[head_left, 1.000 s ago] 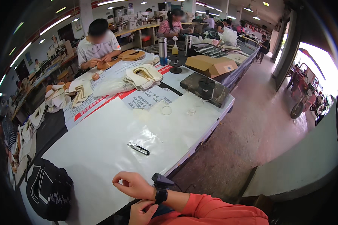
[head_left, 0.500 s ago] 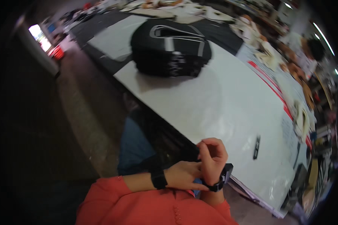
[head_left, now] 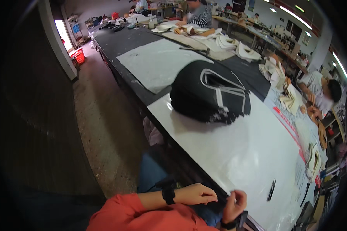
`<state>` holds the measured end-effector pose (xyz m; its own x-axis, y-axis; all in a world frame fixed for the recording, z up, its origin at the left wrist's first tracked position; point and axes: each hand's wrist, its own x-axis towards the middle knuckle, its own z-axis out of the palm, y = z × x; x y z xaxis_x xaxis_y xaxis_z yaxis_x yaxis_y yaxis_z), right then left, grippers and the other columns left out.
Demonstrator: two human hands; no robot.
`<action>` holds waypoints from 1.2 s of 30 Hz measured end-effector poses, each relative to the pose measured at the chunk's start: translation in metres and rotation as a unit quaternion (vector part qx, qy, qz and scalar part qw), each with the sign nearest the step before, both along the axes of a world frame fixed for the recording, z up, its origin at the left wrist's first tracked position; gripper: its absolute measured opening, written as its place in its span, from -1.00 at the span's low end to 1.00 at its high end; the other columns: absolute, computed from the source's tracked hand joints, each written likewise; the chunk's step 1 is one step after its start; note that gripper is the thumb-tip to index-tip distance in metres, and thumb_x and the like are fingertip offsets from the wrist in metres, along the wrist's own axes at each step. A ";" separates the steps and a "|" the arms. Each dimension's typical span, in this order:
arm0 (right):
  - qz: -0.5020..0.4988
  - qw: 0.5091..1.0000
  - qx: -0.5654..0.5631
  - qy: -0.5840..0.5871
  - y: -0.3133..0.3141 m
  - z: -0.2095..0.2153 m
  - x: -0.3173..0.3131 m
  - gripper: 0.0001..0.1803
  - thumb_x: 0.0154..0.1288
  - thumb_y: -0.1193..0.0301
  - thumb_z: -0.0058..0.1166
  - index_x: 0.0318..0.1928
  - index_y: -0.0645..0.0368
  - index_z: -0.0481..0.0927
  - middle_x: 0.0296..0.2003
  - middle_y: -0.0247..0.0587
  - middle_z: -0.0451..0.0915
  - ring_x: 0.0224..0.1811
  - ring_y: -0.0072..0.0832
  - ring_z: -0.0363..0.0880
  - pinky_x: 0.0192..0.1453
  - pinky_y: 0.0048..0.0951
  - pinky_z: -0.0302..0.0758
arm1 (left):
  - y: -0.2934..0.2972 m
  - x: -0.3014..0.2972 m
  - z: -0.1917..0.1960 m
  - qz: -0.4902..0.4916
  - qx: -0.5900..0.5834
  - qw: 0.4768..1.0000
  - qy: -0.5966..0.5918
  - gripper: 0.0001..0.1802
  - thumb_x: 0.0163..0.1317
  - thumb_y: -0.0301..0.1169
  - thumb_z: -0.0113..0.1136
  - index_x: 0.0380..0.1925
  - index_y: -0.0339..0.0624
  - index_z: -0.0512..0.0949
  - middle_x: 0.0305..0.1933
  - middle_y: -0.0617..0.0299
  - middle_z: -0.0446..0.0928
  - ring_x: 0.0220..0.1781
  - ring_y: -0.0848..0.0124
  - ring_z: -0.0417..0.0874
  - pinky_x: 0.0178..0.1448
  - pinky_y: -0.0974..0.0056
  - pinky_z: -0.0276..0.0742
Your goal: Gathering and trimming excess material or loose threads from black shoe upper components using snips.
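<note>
Landmark: black stack (head_left: 208, 92) with pale piping, sitting on the white sheet (head_left: 219, 154) that covers this part of the bench (head_left: 254, 71)

Snips (head_left: 271, 190) lie flat on that sheet, toward the wearer and to the right of the stack, well apart from it; long axis runs roughly away from the wearer, far end leaning a bit right, so its line passes right of the stack and doesn't hit it

Right hand (head_left: 235, 206) is nearer: below the stack and slightly right in view, with the snips beyond its fingers to the right, not touching. Its fingers are curled, a gap to the thumb, nothing seen between

Left hand (head_left: 198, 193) sits farther left, below the stack; fingers bent and lying together, can't tell if they pinch anything

Near edge of bench starts left of the stack and slants down-right to the hands; right hand overlaps it in view, height above it can't be read, left hand is on the wearer's side of it

Between stack and snips only white sheet shows. Right of the stack: printed sheet with red band (head_left: 287, 121), then pale cut pieces (head_left: 314, 163), both beyond the snips
</note>
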<state>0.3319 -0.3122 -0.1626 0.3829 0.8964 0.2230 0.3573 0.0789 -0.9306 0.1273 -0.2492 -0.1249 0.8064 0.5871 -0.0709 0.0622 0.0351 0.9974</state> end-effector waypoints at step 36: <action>-0.245 0.743 -0.299 -0.546 0.066 0.010 -0.048 -0.60 0.37 0.28 -0.05 0.10 0.29 0.49 0.10 0.04 0.51 0.15 0.00 0.44 0.25 -0.03 0.32 | 0.066 -0.312 -0.036 0.394 0.171 0.888 0.164 -0.78 0.14 -0.51 0.18 -0.17 -0.12 0.56 -0.28 0.08 0.60 -0.23 0.07 0.60 -0.10 0.07 0.48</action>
